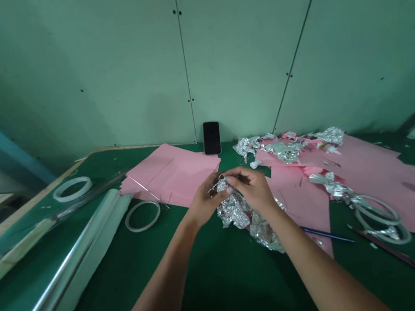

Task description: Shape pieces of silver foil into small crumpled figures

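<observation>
- Pale green wall panels (103, 72) behind a dark green work mat (219, 293), with a black phone (212, 138) propped upright against the wall.
- Far left: a long shiny roll (56, 285), then a white tape ring (72, 189) and a second tape ring (142, 216), just beside a pink paper sheet (167, 174).
- Centre left: left hand (208, 200), fingers and thumb pressed together in a pinch on the top of a crumpled aluminium foil bunch (234, 211).
- Centre right: right hand (250, 188), fingertips pinching the same top edge, almost touching the left fingertips.
- Foil: gathered between both hands, its lower folds trailing down toward the mat. Small, gentle pinches near the edge seem best, since thin foil tears easily.
- Far right: a large torn pink sheet (369, 179), foil scraps (284, 151), a blue pen (329, 234) and tangled tape rings (380, 218).
</observation>
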Tool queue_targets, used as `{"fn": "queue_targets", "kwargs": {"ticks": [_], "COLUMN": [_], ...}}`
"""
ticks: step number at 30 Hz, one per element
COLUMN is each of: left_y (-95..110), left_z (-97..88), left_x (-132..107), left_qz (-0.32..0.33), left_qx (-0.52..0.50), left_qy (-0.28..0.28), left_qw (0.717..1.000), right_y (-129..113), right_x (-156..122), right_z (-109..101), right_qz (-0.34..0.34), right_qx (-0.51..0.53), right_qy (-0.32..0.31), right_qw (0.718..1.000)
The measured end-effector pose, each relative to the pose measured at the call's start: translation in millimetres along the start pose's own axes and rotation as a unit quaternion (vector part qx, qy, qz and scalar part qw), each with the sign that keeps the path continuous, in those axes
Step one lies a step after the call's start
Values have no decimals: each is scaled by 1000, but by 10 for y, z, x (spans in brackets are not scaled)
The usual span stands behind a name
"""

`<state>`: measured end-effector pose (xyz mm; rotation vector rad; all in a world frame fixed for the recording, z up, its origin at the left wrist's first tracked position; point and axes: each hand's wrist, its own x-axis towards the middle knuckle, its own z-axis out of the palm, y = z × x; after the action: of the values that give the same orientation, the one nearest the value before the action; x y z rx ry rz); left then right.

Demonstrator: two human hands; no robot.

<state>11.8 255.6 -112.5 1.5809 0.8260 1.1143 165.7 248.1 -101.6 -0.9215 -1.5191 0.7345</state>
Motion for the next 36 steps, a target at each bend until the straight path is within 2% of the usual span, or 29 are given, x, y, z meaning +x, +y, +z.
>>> {"fn": "queue_targets", "kwargs": {"ticks": [3, 7, 11, 14, 16, 18, 22, 25, 28, 32, 36], "left_y": [-39, -78, -58, 2, 41, 64, 70, 81, 118, 182, 223], "left_z": [29, 28, 13, 16, 22, 26, 19, 13, 36, 105, 142], "left_x": [8, 32, 37, 25, 10, -6, -26, -21, -23, -67, -120], "left_qz": [-17, -48, -48, -82, -98, -87, -57, -21, 51, 108, 91], "left_qx": [-30, -144, -235, -276, -295, -299, -205, -53, 89, 125, 138], "left_qy": [30, 81, 122, 145, 134, 108, 87, 88, 73, 32, 44], "left_qw": [999, 985, 963, 947, 941, 944, 973, 994, 992, 986, 985], "right_y": [-15, 18, 32, 24, 21, 20, -3, -39, -79, -114, -134], "right_x": [8, 34, 30, -3, -20, -27, -22, -21, -23, -20, -8], "right_z": [-17, -94, -86, -10, 33, 47, 0, -45, -54, -16, 18], "right_qz": [11, 33, 44, 35, 28, 25, 18, 3, -8, -37, -16], "right_qx": [-3, -13, -34, -43, -46, -48, -50, -45, -42, -29, -14], "right_qy": [31, 77, 16, -37, -50, -50, -42, -17, -3, -30, -26], "right_qw": [999, 996, 998, 998, 997, 997, 998, 999, 999, 998, 999]}}
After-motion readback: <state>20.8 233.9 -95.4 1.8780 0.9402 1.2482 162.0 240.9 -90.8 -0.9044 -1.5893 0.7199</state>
